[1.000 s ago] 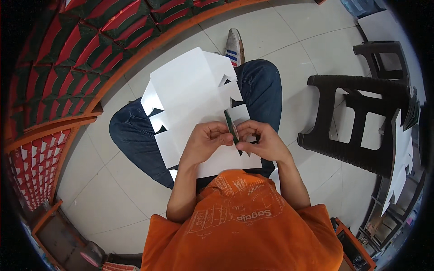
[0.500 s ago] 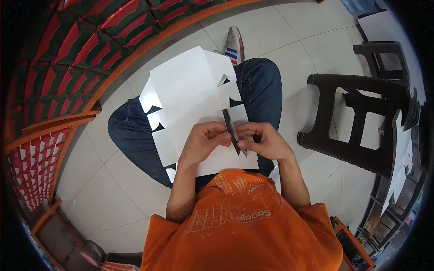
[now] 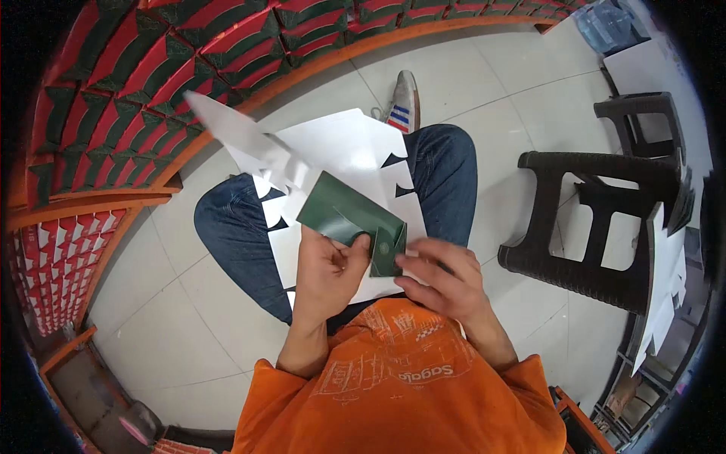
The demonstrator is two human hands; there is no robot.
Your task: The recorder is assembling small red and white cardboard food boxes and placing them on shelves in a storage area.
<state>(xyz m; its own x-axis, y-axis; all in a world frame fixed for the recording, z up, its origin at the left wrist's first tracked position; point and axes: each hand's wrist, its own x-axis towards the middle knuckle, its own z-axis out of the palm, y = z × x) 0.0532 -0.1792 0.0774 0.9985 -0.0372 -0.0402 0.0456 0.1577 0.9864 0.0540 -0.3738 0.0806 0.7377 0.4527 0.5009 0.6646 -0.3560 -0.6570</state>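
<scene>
A die-cut cardboard box blank (image 3: 352,208), green on this face, is raised over my lap with its end folded into a small corner. My left hand (image 3: 329,268) is closed on its lower edge, thumb on the green face. My right hand (image 3: 446,280), slightly blurred, has its fingertips around the folded end flap at the right. The blank's white side shows in a long blurred panel (image 3: 227,129) reaching to the far left. Beneath it, another blank or blanks lie white side up, a white sheet (image 3: 340,140) with notched edges across my legs.
Red and green folded boxes (image 3: 151,60) fill an orange-edged rack along the left and far side, with red and white ones (image 3: 60,265) lower left. A dark plastic stool (image 3: 582,219) lies tipped at the right, beside white sheets (image 3: 662,295). My shoe (image 3: 404,102) rests on the tiled floor.
The blank has been lifted and turned, so its green face now shows and a white panel swings to the far left. Both hands have moved slightly nearer to me; the view has shifted a little.
</scene>
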